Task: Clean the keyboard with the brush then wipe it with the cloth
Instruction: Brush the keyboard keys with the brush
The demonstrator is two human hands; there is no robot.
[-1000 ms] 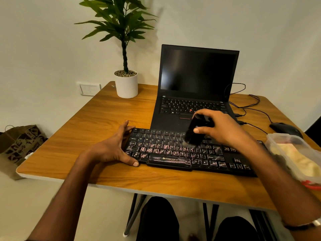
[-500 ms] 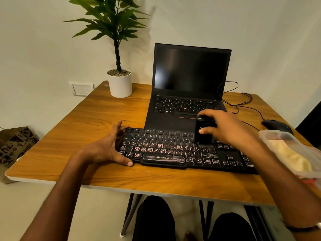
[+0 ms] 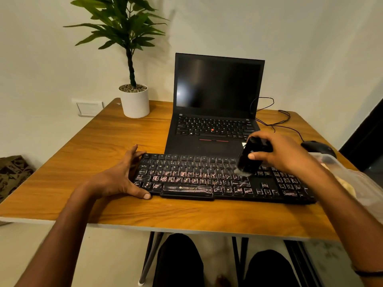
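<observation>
Head view, brush (image 3: 247,160) moved right along keyboard (image 3: 207,179), left hand (image 3: 116,177) unmoved

wall (image 3: 310,48): plain cream | table (image 3: 103,141): wood top | floor (image 3: 114,255): pale | light: warm

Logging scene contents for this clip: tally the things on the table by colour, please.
Black: 4 (flat black external keyboard, open black laptop, black computer mouse, black hand brush)
White: 1 (round white plant pot)
Clear: 1 (clear plastic container)
Total: 6
</observation>
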